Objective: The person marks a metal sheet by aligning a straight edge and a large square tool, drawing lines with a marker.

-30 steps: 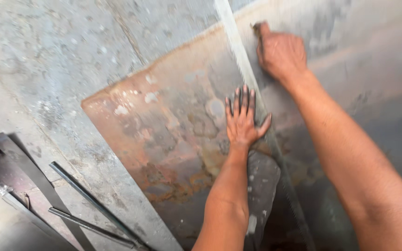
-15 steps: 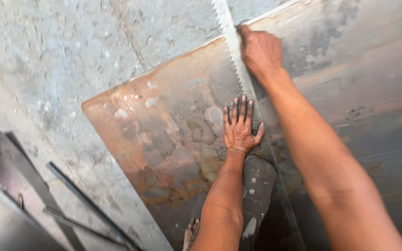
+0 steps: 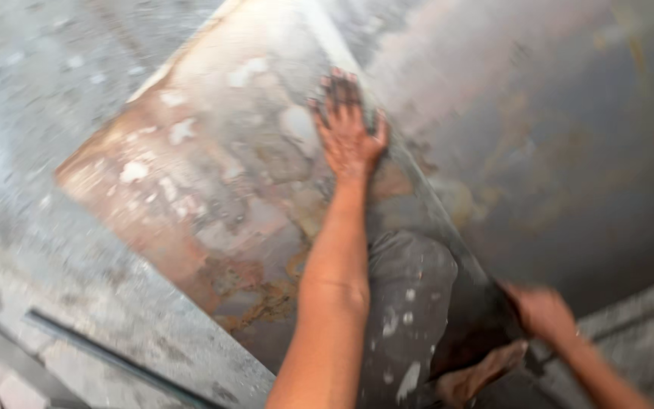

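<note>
Head view, badly blurred by camera motion. The left hand [image 3: 348, 129] lay flat, fingers spread and pointing toward 12 o'clock, palm pressed on the rusty metal sheet [image 3: 213, 197]; it gripped nothing. It had kept the same pose and spot on the sheet as half a second before.

The right hand [image 3: 543, 312] had moved a long way. Half a second earlier it was up at 12 o'clock, fist closed on the long pale strip [image 3: 327, 38]; now it sat low at 4 o'clock, near the lower end of the strip's dark edge, close to the person's bare foot [image 3: 478, 375]. The blur hid its fingers, so I could not tell whether it was closed on anything.

The sheet lay on the grey concrete floor [image 3: 47, 83], filling the centre from 10 o'clock to 6 o'clock, orange rust patches toward its near corner. The strip ran across it from 12 o'clock down toward 4 o'clock, just right of the left hand. The person's grey trouser knee [image 3: 410, 295] rested on the sheet at 6 o'clock. A thin dark metal bar [image 3: 107, 352] lay on the floor at 8 o'clock, well apart from both hands.
</note>
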